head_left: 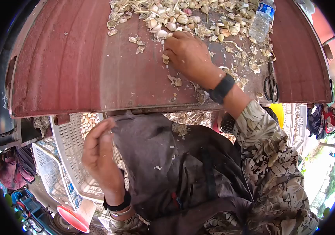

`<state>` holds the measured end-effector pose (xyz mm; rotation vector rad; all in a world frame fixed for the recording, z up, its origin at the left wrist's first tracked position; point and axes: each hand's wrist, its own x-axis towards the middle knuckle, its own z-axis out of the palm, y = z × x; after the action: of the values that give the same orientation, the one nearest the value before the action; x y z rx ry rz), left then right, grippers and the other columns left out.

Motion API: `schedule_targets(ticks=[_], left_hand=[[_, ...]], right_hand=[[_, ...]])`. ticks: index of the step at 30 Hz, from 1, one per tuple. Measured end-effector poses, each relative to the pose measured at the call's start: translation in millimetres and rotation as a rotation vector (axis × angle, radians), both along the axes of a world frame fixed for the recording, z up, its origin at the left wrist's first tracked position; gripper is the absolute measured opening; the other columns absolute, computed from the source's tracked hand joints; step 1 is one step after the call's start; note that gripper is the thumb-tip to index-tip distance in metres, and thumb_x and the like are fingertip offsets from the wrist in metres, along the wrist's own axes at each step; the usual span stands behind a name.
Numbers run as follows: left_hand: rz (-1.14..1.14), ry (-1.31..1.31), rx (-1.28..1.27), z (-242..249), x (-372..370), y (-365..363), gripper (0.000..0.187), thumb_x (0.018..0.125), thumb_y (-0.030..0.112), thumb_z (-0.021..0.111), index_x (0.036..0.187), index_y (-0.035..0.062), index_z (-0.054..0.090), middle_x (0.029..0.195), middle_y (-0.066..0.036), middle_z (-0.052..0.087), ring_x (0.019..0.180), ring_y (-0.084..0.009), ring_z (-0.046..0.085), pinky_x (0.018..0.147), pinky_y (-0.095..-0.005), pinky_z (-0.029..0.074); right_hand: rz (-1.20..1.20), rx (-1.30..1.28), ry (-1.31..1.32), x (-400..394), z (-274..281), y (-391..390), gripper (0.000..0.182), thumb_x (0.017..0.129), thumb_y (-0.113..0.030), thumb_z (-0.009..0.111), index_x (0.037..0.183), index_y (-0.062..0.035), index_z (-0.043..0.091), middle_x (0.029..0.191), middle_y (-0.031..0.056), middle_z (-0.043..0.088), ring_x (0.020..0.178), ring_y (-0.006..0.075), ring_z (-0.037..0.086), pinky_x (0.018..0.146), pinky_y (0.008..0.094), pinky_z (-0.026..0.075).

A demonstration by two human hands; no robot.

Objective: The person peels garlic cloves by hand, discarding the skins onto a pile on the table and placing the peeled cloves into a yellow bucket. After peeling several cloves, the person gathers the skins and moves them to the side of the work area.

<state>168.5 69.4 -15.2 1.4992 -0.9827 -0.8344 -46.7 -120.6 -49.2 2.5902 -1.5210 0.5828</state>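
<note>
My right hand (189, 56) reaches over the red table to the near edge of a heap of garlic cloves (183, 18). Its fingers curl downward and are closed; what they hold, if anything, is hidden under the hand. A small piece of garlic (165, 58) lies beside the thumb. My left hand (99, 154) is raised in front of the table edge, above a white plastic basket (71, 152). Its fingers stretch upward, slightly bent and a little blurred at the tips, and nothing shows in them.
A plastic water bottle (262, 21) lies at the heap's right, with black-handled scissors (271, 88) nearer the edge. Garlic skins (175, 81) litter the red table (69, 58). A dark apron (148, 149) covers my lap. A red funnel-like object (73, 219) stands at lower left.
</note>
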Motion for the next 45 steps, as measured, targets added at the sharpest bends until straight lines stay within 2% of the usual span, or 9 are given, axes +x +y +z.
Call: schedule_targets(ticks=[5,7,9,13,24,29,31,37,45], left_hand=[[-0.300,0.279,0.100,13.0,-59.3,-42.8,0.035,0.096,0.019,0.052,0.122,-0.0048,0.054,0.111,-0.015,0.063,0.094,-0.0198,0.064,0.077,-0.0271,0.048],[-0.372,0.445,0.089,15.1,-74.8,-52.8,0.037,0.096,0.022,0.056,0.123,-0.0043,0.054,0.103,-0.013,0.065,0.084,-0.0165,0.064,0.072,-0.0252,0.048],[-0.411,0.526,0.080,3.4,-81.7,-62.2,0.035,0.095,0.019,0.058,0.121,-0.0040,0.055,0.099,-0.011,0.065,0.079,-0.0153,0.062,0.070,-0.0247,0.048],[-0.468,0.787,-0.005,-1.5,-93.7,-57.6,0.027,0.090,0.012,0.065,0.110,-0.0044,0.059,0.083,-0.009,0.066,0.067,-0.0113,0.060,0.061,-0.0220,0.047],[-0.539,0.919,-0.002,-12.8,-134.8,-53.0,0.023,0.089,0.010,0.065,0.107,-0.0035,0.059,0.086,-0.010,0.066,0.068,-0.0120,0.060,0.060,-0.0217,0.046],[-0.568,0.992,0.016,-18.7,-143.4,-57.4,0.023,0.090,0.008,0.063,0.109,-0.0035,0.058,0.089,-0.010,0.066,0.071,-0.0133,0.062,0.064,-0.0231,0.048],[-0.555,0.902,-0.013,-14.6,-142.4,-60.6,0.024,0.090,0.007,0.063,0.110,-0.0038,0.058,0.093,-0.009,0.066,0.076,-0.0151,0.064,0.069,-0.0242,0.051],[-0.572,0.737,-0.054,-14.8,-147.0,-58.6,0.025,0.090,0.003,0.061,0.114,-0.0030,0.059,0.098,-0.008,0.065,0.082,-0.0137,0.064,0.075,-0.0247,0.053],[-0.531,0.594,-0.034,-11.6,-147.3,-46.4,0.026,0.091,0.004,0.060,0.116,-0.0023,0.061,0.097,-0.006,0.065,0.078,-0.0099,0.061,0.071,-0.0221,0.050]], right_hand=[[0.155,0.386,-0.613,-12.9,39.5,53.7,0.011,0.086,-0.008,0.062,0.094,0.0001,0.064,0.083,0.0117,0.062,0.073,0.0200,0.062,0.064,0.0322,0.048],[0.159,0.397,-0.681,-14.4,46.6,76.8,0.010,0.085,-0.007,0.062,0.093,0.0000,0.063,0.081,0.0128,0.062,0.070,0.0232,0.062,0.062,0.0322,0.049],[0.168,0.408,-0.757,-16.0,48.8,95.4,0.009,0.084,-0.006,0.062,0.091,0.0000,0.063,0.079,0.0138,0.062,0.067,0.0264,0.062,0.060,0.0321,0.050],[0.178,0.387,-1.006,-25.3,48.3,117.2,0.007,0.088,0.000,0.059,0.095,0.0010,0.061,0.077,0.0080,0.061,0.068,0.0123,0.060,0.059,0.0268,0.049],[0.018,0.662,-1.746,-57.4,31.3,132.7,0.012,0.095,-0.008,0.053,0.099,0.0009,0.059,0.080,0.0021,0.060,0.070,0.0065,0.056,0.065,0.0210,0.047],[-0.035,0.539,-1.710,-72.8,35.7,119.7,0.014,0.094,-0.008,0.054,0.103,0.0004,0.061,0.082,0.0028,0.061,0.075,0.0095,0.057,0.066,0.0219,0.047],[-0.176,0.147,-0.993,-87.4,28.1,106.5,0.019,0.093,-0.008,0.055,0.109,-0.0014,0.062,0.086,0.0050,0.061,0.081,0.0130,0.057,0.066,0.0229,0.047],[-0.157,0.692,-1.136,-85.3,63.2,134.0,0.023,0.094,-0.016,0.058,0.100,0.0046,0.064,0.089,0.0080,0.061,0.082,0.0122,0.057,0.070,0.0269,0.047],[-0.051,0.852,-1.406,-80.2,43.6,137.0,0.024,0.093,-0.020,0.060,0.094,0.0038,0.063,0.084,0.0039,0.061,0.074,0.0080,0.058,0.062,0.0236,0.049]])
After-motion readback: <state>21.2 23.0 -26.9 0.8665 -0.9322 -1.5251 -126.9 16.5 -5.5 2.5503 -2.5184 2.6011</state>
